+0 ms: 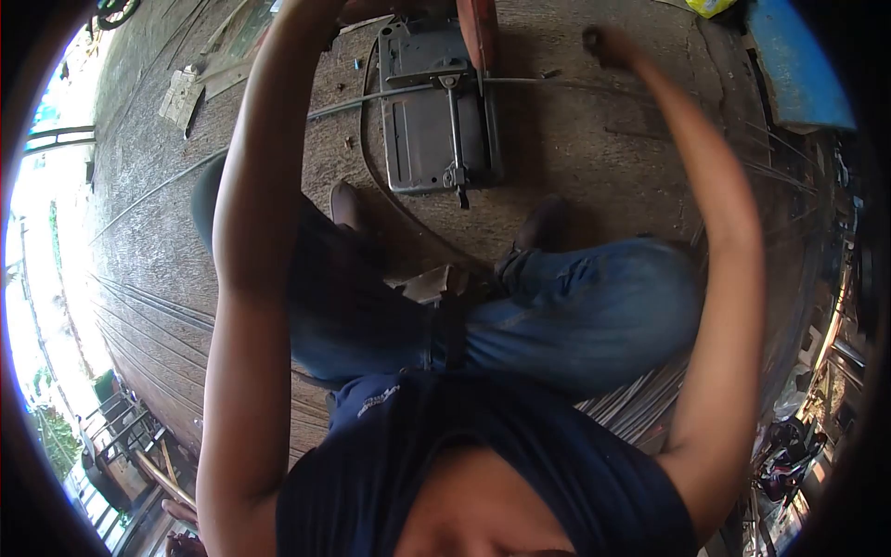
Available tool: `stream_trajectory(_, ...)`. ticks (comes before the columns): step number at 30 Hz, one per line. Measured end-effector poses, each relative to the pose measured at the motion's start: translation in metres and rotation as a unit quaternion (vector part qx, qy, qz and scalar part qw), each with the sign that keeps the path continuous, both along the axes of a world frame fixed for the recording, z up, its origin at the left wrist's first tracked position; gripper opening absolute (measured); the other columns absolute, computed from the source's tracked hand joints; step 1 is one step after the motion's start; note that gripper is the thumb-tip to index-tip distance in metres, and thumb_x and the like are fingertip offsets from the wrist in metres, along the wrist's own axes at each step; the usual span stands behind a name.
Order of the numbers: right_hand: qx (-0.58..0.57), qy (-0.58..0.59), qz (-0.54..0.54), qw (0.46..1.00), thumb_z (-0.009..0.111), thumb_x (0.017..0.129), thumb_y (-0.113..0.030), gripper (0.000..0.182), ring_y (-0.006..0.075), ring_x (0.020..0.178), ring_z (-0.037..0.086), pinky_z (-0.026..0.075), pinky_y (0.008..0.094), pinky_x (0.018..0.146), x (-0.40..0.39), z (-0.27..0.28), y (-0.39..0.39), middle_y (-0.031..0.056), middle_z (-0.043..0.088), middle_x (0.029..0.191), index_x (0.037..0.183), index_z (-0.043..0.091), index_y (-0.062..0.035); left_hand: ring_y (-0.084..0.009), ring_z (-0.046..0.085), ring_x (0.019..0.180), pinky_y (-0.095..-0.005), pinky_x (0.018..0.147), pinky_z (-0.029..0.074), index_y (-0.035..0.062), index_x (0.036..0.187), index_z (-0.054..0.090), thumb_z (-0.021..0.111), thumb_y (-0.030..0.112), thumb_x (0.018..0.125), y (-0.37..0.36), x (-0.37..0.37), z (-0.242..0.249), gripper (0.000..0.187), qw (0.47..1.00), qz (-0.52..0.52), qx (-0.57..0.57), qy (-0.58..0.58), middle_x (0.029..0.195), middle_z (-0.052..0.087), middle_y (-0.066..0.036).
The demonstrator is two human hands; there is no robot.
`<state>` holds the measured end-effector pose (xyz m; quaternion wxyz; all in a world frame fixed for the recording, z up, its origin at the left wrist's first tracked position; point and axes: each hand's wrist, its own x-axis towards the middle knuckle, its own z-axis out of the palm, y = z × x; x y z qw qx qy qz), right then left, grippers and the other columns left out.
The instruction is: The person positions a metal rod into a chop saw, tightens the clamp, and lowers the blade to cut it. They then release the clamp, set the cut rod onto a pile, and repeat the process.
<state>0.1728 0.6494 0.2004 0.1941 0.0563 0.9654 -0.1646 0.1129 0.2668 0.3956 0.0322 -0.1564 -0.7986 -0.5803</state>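
Note:
A cut-off saw with a grey metal base [436, 139] stands on the floor in front of my feet, its red guard [476, 35] rising at the top edge. A long thin metal rod [348, 105] lies across the base, through the clamp [452, 85]. My left arm stretches up to the saw's top, where my left hand [367, 9] is mostly cut off by the frame, its fingers hidden. To the right of the saw, my right hand [608, 46] is curled closed and slightly blurred; what it holds, if anything, is hidden.
My bent legs in jeans [594, 297] flank the near side of the saw. A dark cable [376, 176] curves from it across the floor. Bundles of thin rods [158, 306] lie at left, a blue panel [803, 65] stands at upper right, and flat scraps [181, 97] lie upper left.

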Motion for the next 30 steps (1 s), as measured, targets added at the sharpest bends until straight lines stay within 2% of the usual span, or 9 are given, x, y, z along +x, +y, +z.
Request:
stream_trajectory(3,0.064,0.084,0.075,0.992,0.061,0.089,-0.02,0.041,0.0356,0.111,0.06,0.048,0.0468,0.094,0.037,-0.098,0.008,0.0189,0.062,0.119,0.128,0.056,-0.0074,-0.018,0.062,0.063,-0.029,0.057,0.054,-0.0093,0.107,0.061,0.062,0.018,0.09,-0.005,-0.018,-0.006,0.033,0.998,-0.053,0.016,-0.007,0.083,0.064,-0.012)
stream_trajectory(5,0.077,0.094,0.077,0.99,0.061,0.089,-0.016,0.043,0.0384,0.115,0.057,0.046,0.0483,0.096,0.049,-0.136,0.001,0.018,0.058,0.125,0.131,0.054,-0.0088,-0.0169,0.064,0.07,-0.0281,0.06,0.054,-0.0047,0.112,0.062,0.061,0.02,0.091,-0.001,-0.003,0.01,0.032,0.955,-0.01,-0.184,0.231,0.084,0.065,-0.01)
stream_trajectory(10,0.047,0.147,0.084,0.984,0.062,0.087,-0.009,0.041,0.0383,0.108,0.059,0.047,0.0493,0.094,0.036,-0.202,-0.008,0.017,0.06,0.118,0.128,0.056,-0.0067,-0.024,0.066,0.085,-0.0319,0.079,0.054,0.0026,0.12,0.06,0.057,0.026,0.091,0.017,0.004,0.031,0.038,0.928,0.066,-0.3,0.21,0.104,0.065,-0.013)
stream_trajectory(11,0.042,0.148,0.078,0.985,0.062,0.087,-0.009,0.041,0.0383,0.108,0.059,0.047,0.0493,0.094,0.033,-0.211,-0.003,0.017,0.06,0.118,0.128,0.056,-0.0067,-0.0258,0.065,0.09,-0.0341,0.08,0.054,0.0039,0.125,0.057,0.056,0.03,0.091,0.023,0.01,0.028,0.042,0.977,0.071,-0.159,0.121,0.108,0.064,-0.015)
stream_trajectory(16,0.083,0.36,0.155,0.916,0.052,0.093,-0.008,0.03,0.0346,0.097,0.061,0.051,0.0454,0.079,0.041,-0.196,0.016,0.0144,0.062,0.104,0.123,0.059,-0.0076,-0.0292,0.062,0.102,-0.0412,0.075,0.057,0.0077,0.13,0.051,0.051,0.037,0.093,0.023,0.006,0.022,0.047,0.995,0.068,-0.026,0.067,0.116,0.06,-0.018)
stream_trajectory(23,0.071,0.38,0.144,0.911,0.051,0.091,-0.008,0.032,0.0349,0.091,0.061,0.051,0.0446,0.075,0.044,-0.123,0.025,0.0142,0.06,0.097,0.121,0.058,-0.0093,-0.03,0.062,0.101,-0.0434,0.068,0.059,0.0081,0.13,0.05,0.051,0.037,0.093,0.026,0.004,0.029,0.047,0.993,0.043,-0.05,0.102,0.116,0.06,-0.019)
stream_trajectory(27,0.067,0.4,0.125,0.905,0.051,0.091,-0.009,0.028,0.0352,0.093,0.061,0.051,0.0449,0.076,0.038,-0.124,0.024,0.0145,0.06,0.098,0.118,0.058,-0.0082,-0.0264,0.065,0.09,-0.036,0.066,0.057,0.0028,0.123,0.056,0.054,0.028,0.092,0.044,0.018,0.041,0.04,0.986,0.152,0.019,-0.062,0.11,0.063,-0.018)
stream_trajectory(28,0.072,0.389,0.126,0.91,0.051,0.091,-0.01,0.026,0.0356,0.095,0.061,0.051,0.045,0.076,0.037,-0.125,0.023,0.0147,0.061,0.099,0.116,0.059,-0.0074,-0.0239,0.065,0.085,-0.0348,0.065,0.056,0.0021,0.119,0.058,0.056,0.025,0.091,0.033,0.01,0.04,0.036,0.987,0.089,-0.115,0.061,0.106,0.064,-0.016)
stream_trajectory(30,0.061,0.384,0.12,0.913,0.052,0.091,-0.009,0.025,0.0361,0.095,0.061,0.051,0.0453,0.077,0.036,-0.123,0.012,0.015,0.061,0.1,0.114,0.059,-0.007,-0.0195,0.066,0.079,-0.0327,0.063,0.055,0.0013,0.114,0.062,0.059,0.019,0.089,0.003,-0.036,0.032,0.031,0.998,-0.032,-0.011,0.048,0.1,0.066,-0.013)
